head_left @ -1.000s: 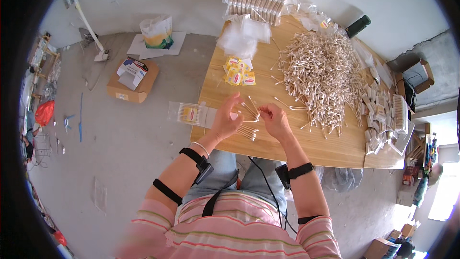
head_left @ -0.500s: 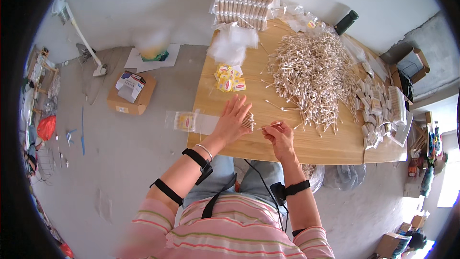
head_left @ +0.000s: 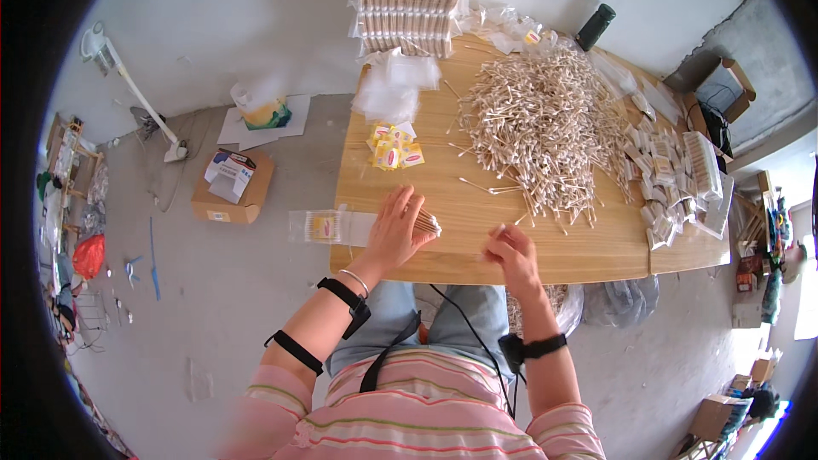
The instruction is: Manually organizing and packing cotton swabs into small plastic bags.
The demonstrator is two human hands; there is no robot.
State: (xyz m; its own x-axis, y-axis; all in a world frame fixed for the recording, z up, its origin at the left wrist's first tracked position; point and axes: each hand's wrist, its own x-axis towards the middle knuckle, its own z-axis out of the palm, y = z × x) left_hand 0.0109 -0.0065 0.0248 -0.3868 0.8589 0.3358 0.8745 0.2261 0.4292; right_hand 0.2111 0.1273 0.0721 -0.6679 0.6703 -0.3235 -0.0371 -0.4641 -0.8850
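My left hand [head_left: 394,226] cups over a bundle of cotton swabs [head_left: 427,222] near the table's front edge, thumb on the near side and white tips showing past the fingers. To the right of it, slightly blurred, my right hand [head_left: 514,254] hovers with fingertips drawn together. Whether a swab is between them cannot be made out. A clear bag [head_left: 322,227] of swabs with a yellow label sticks out past the table's left edge, beside a pale strip [head_left: 361,227] that runs toward my left wrist. Beyond both hands spreads a large heap of loose cotton swabs [head_left: 537,123].
Yellow-and-white cards [head_left: 394,149] and clear empty bags [head_left: 396,85] lie on the table's left side. Packed swab bundles [head_left: 405,0] are stacked at the back. Small white packs [head_left: 663,179] pile up at the right. A dark bottle [head_left: 595,27] stands far right.
The right hand has moved right, away from the bundle, and the swab seen in its fingertips no longer shows clearly. The left hand stays on the bundle. The whole view has shifted slightly.
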